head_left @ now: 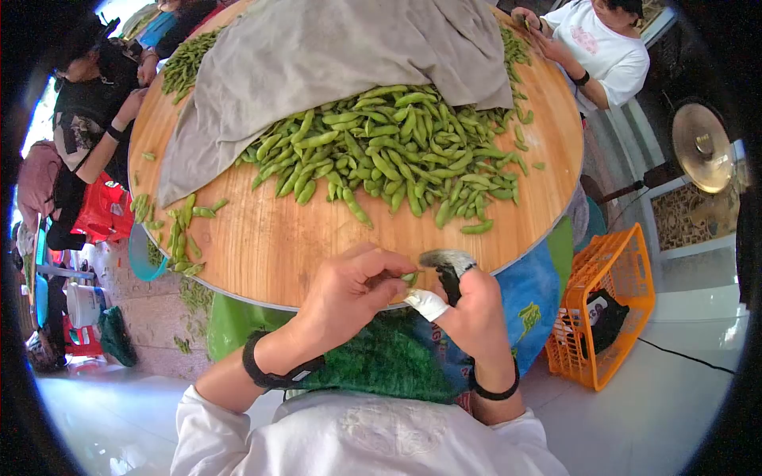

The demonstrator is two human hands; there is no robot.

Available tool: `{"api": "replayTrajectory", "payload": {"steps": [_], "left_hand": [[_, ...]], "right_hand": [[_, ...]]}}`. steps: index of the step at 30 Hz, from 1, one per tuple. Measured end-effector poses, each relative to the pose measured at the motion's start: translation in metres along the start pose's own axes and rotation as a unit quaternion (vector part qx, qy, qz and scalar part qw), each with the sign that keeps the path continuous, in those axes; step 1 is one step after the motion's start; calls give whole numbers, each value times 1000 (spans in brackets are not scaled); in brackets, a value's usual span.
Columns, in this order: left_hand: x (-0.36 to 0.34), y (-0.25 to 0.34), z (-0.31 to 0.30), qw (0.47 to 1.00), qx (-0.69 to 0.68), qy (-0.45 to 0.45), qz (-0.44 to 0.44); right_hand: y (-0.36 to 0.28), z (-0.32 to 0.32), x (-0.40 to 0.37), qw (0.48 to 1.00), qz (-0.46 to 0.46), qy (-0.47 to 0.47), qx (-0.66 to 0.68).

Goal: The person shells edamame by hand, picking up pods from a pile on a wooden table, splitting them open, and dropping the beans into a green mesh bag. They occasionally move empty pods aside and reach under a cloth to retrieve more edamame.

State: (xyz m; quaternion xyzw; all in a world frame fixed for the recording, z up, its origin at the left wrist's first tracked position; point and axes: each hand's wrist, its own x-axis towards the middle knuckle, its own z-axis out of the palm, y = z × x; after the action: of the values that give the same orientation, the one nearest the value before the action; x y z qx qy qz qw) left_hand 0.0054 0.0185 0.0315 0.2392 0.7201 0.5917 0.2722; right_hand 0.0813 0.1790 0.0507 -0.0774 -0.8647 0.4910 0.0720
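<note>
Between the thumb and fingers of my left hand [349, 285] is a green soybean pod [409, 278], pinched just above the table's near edge. My right hand [480, 309] is beside it, fingers closed around a small black tool [450, 284] whose kind I cannot make out. White wrapping [429, 304] covers my right thumb, and a grey-white covering [447, 258] shows at the fingers. In front of both hands lies a large heap of green pods [381, 151] on the round wooden table [286, 238].
A grey cloth [317, 55] covers the back of the heap. Loose pods [186, 238] lie at the left edge. An orange crate [599, 309] stands on the floor at right, near a fan [702, 148]. Other people [595, 47] sit around the table.
</note>
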Motion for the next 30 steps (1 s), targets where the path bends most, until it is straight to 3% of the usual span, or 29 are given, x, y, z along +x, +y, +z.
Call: {"api": "replayTrajectory", "payload": {"steps": [2,6,8,12,14,16,17,19,23,28,30], "left_hand": [[1,1,0,987,130,-1,96],[-3,-2,4,997,39,35,50],[-3,-4,0,991,56,-15,117],[3,-2,-3,979,72,-57,183],[6,-7,-2,942,139,-47,301],[6,-7,1,947,141,-30,288],[6,-7,2,951,145,-11,274],[5,-8,2,953,146,-6,264],[7,-6,2,940,185,-13,286],[7,-8,4,949,186,-15,255],[8,-12,6,947,188,-9,260]], "right_hand": [[1,-2,0,999,44,-31,-11],[14,-1,2,976,96,-64,183],[18,-2,3,956,131,-90,248],[25,-7,7,891,183,-164,381],[30,-6,7,872,193,-170,417],[37,-5,8,803,210,-181,528],[35,-2,7,803,211,-182,527],[25,5,5,946,116,-50,300],[21,1,5,963,92,-65,246],[20,0,5,923,193,-81,322],[17,5,4,932,174,-62,311]]}}
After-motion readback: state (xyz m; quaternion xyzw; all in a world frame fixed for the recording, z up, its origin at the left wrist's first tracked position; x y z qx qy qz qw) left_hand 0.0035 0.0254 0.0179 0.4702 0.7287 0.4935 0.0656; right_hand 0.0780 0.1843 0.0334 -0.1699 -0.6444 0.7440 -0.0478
